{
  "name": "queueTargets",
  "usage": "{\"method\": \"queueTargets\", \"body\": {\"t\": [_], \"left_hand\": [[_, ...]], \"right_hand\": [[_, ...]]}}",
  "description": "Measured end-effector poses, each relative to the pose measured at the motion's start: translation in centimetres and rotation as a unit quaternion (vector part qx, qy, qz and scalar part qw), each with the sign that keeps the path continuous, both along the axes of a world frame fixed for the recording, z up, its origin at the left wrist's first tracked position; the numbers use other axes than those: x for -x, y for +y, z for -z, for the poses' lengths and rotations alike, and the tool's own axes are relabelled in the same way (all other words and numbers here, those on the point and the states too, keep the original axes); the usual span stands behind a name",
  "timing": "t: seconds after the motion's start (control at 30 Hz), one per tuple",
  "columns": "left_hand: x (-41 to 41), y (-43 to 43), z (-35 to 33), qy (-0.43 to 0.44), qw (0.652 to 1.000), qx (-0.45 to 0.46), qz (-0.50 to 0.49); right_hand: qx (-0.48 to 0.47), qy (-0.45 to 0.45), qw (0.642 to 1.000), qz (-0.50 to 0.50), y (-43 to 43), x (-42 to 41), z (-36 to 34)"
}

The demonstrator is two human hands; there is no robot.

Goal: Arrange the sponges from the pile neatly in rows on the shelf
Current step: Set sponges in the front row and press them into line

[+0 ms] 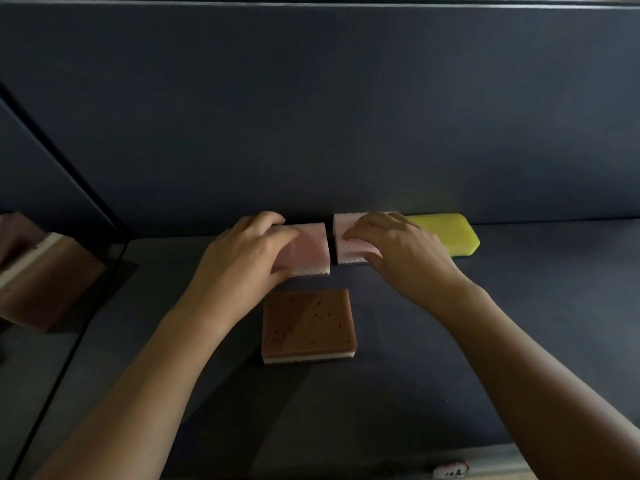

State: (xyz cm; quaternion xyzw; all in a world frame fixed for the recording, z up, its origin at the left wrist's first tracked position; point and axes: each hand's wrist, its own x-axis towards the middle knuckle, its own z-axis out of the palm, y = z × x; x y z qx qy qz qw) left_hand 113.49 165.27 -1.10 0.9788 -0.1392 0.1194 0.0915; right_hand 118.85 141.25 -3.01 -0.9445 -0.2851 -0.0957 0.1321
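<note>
Two pink sponges lie side by side along the back wall of the dark shelf, a narrow gap between them. My left hand grips the left pink sponge, thumb at its front edge and fingers over its far side. My right hand lies over the right pink sponge, fingers curled onto its top and front edge. A yellow sponge lies against the wall just right of it, partly behind my right hand. A brown sponge sits alone in front of the left pink one.
The shelf's left side panel is glossy and mirrors a brown sponge. A small white label sticks to the shelf's front edge at the lower right. The dark back wall rises behind the row.
</note>
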Motion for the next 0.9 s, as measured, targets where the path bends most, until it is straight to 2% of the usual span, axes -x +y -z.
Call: {"method": "queueTargets", "body": {"t": [0.9], "left_hand": [[-2.3,-1.4,0.9,0.002,0.999,0.019,0.026]], "right_hand": [[0.002,-0.007,1.0,0.009,0.4,-0.3,0.3]]}}
